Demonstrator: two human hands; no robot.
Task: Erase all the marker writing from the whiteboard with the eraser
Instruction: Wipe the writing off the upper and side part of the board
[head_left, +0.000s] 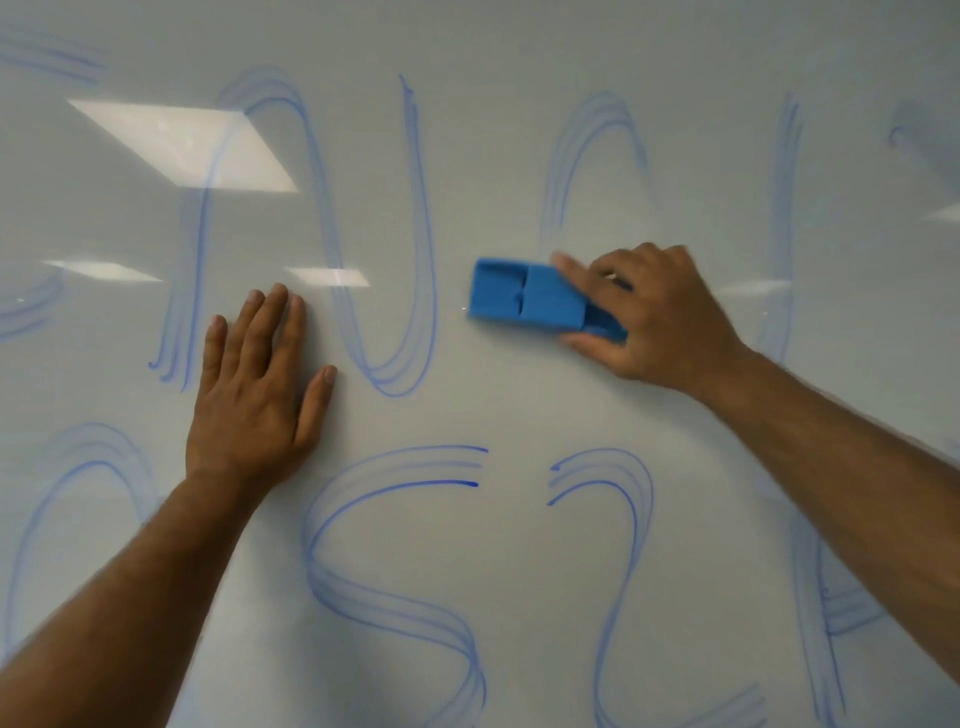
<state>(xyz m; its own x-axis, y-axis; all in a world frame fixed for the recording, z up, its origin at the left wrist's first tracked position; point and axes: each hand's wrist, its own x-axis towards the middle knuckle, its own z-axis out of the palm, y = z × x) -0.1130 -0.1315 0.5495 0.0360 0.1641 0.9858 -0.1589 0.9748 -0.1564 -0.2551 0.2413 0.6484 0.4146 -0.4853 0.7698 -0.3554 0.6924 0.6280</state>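
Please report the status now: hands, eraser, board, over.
Left hand flat on whiteboard, fingers straight. Right hand grips blue eraser against board. Blue marker writing remains, smeared, all around. Nothing in the way.

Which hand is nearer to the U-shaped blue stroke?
Left. The left hand lies flat just beside the U-shaped stroke; the right hand, gripping the eraser, is farther right.

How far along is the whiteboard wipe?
Early. Done: only a bare patch of whiteboard beside the blue eraser. In hand: the right hand grips the eraser against the board, and the left hand rests flat on it. Left: nearly everything, including the U-shaped stroke, the S-shaped stroke below and the fainter smeared strokes towards the edges.
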